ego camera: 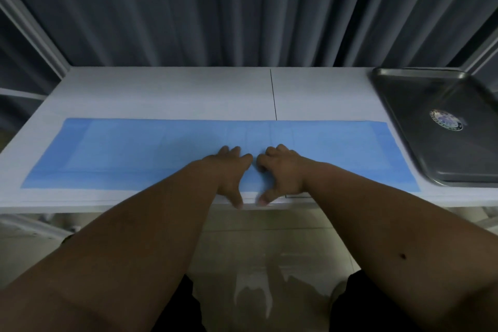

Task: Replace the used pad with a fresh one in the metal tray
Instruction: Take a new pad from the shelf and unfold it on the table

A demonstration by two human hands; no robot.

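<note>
On the white table point(167, 94), near edge: one blue pad point(121, 153), folded to a long strip, long axis running left to right. Left hand point(233, 170) and right hand point(280, 170) rest side by side at its middle, fingers curled onto the pad, thumbs at the near edge; whether they pinch it, cannot tell. Far right: metal tray point(420, 116), bare of any pad, sticker point(446, 120) inside. Right hand is nearer the tray; the pad likely travels rightward.
</note>
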